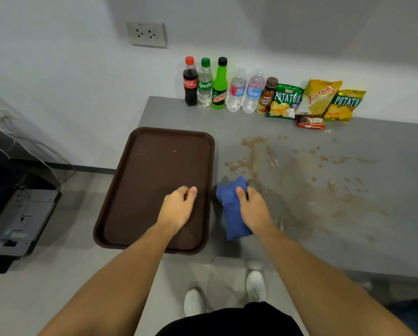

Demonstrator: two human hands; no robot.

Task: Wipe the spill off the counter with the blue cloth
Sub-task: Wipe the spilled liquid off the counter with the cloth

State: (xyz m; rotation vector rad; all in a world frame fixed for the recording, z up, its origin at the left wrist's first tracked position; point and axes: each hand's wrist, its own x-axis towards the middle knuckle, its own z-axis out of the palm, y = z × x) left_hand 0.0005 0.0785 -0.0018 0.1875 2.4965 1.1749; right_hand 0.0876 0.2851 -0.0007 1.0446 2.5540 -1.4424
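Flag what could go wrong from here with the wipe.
1. The spill spreads wide to the right; the bunched blue cloth in the right hand may smear it rather than lift it.
2. Splashes reach close to the snack packs at the wall; a long stroke could knock or wet them.
3. The brown tray sits beside the spill under the left hand; liquid pushed left could run under it.

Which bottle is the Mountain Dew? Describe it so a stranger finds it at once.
Look along the back wall of the grey counter, at the row of bottles. The Mountain Dew stands third from the left, beside the Sprite. It alone is bright green with a black cap.
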